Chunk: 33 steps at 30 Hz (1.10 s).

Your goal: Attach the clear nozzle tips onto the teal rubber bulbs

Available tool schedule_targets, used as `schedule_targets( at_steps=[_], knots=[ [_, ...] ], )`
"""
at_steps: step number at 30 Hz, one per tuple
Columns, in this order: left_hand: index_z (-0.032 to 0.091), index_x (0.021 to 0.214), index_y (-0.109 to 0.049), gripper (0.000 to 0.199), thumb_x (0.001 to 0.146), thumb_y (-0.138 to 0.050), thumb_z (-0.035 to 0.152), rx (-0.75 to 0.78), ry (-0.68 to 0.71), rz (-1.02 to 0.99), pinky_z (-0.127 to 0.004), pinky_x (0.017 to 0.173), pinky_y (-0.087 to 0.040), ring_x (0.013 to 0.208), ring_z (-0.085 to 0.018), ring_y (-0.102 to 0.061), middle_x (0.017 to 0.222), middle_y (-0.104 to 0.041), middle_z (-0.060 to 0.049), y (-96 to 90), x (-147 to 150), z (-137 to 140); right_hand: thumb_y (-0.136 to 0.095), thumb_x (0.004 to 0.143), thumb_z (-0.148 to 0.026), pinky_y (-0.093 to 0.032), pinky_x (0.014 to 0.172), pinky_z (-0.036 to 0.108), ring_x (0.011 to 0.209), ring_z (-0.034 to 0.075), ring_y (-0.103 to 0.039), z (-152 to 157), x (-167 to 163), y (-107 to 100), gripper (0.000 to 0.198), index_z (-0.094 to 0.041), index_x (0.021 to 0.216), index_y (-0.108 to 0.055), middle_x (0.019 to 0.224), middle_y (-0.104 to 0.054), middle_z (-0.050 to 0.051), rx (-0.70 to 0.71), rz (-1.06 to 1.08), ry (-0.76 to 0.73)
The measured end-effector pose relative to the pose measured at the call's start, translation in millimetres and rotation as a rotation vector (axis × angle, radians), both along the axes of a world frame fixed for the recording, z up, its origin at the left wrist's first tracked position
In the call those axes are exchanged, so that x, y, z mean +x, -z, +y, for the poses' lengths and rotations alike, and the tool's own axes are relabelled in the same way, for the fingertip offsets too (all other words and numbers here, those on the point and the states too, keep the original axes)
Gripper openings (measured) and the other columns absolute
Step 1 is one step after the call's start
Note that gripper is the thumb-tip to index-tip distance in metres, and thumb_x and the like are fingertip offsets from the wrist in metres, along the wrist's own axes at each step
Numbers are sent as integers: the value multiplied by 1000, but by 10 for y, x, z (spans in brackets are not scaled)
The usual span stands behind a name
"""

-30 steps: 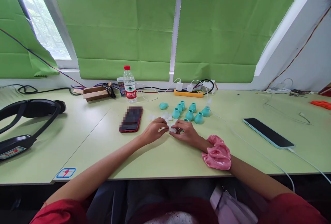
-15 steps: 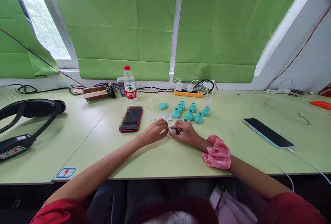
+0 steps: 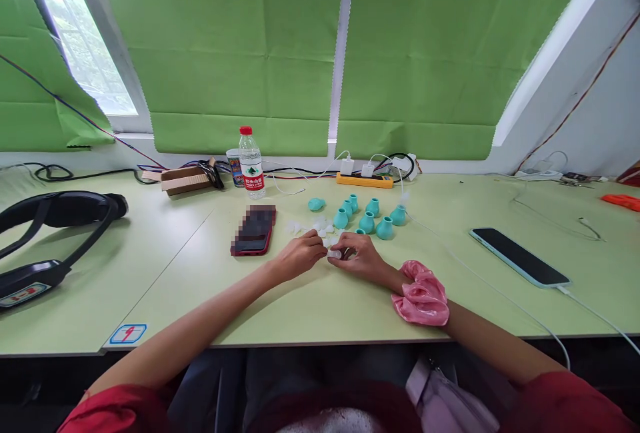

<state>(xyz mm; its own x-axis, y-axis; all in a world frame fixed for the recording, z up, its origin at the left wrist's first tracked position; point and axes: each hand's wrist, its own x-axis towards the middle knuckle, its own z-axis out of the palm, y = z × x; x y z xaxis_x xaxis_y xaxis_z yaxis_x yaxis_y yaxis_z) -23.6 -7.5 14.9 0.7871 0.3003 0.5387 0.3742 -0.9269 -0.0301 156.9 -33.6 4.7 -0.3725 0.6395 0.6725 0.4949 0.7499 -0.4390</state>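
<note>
Right hand: fingers pinching small translucent white piece. Left hand: fingers curled beside it, can't tell if gripping.

From my remote view, I see a pale yellow-green, flat-topped table beneath broad green fabric blinds. Daylight shows through a narrow, slanting glass window at left; a plain white wall stands at right.

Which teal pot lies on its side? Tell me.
The leftmost pot, apart from the cluster. The other pots stand with mouths up, one partly hidden behind the right hand.
</note>
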Motion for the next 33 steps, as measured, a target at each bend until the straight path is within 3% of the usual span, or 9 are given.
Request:
schedule_targets(
  at_steps=[3,6,9,16,23,26,33],
  knots=[
    [13,72,-58,24,82,-36,16,95,-26,51,-26,61,-43,73,-17,-48,69,-57,-8,-7,15,-31,-59,64,-24,-41,47,21,52,9,-49,-1,-2,3,9,-17,69,-62,61,-54,1,-3,8,10],
    [13,68,-57,23,79,-37,15,97,-29,26,-26,59,-43,71,-16,-48,66,-56,-7,-11,27,-40,-60,64,-25,-41,47,21,52,9,-50,6,-10,3,10,-17,69,-62,60,-54,1,-17,19,19],
    [13,68,-57,16,74,-43,14,-30,-20,-118,-25,60,-45,68,-14,-49,64,-57,-5,-10,33,-41,-61,63,-28,-42,48,21,53,9,-50,22,-12,0,14,-16,70,-62,60,-54,1,-42,54,43],
    [11,61,-56,8,65,-52,16,-550,-104,-559,-20,54,-50,59,-9,-55,71,-63,-5,-23,24,-44,-63,61,-30,-42,45,20,52,9,-51,44,13,-5,16,-15,68,-62,60,-55,1,-116,124,58],
    [10,57,-59,14,62,-60,23,-838,-108,-608,-23,58,-51,64,-13,-59,69,-63,-6,37,26,56,-62,63,-30,-44,45,20,55,10,-53,9,-12,-15,18,-16,74,-63,64,-56,2,-173,126,-10],
    [10,58,-60,14,60,-62,23,-896,-66,-609,-24,61,-51,67,-14,-60,70,-64,-6,35,24,58,-62,63,-31,-45,45,20,56,10,-53,-5,-13,-43,19,-16,75,-64,65,-56,2,-176,129,-4],
    [11,72,-65,16,62,-62,24,-853,-80,-552,-23,59,-51,64,-13,-59,69,-64,-5,-25,21,-3,-63,63,-32,-46,47,21,58,11,-53,-11,-16,-56,20,-16,76,-64,67,-56,3,-189,141,10]
  ],
)
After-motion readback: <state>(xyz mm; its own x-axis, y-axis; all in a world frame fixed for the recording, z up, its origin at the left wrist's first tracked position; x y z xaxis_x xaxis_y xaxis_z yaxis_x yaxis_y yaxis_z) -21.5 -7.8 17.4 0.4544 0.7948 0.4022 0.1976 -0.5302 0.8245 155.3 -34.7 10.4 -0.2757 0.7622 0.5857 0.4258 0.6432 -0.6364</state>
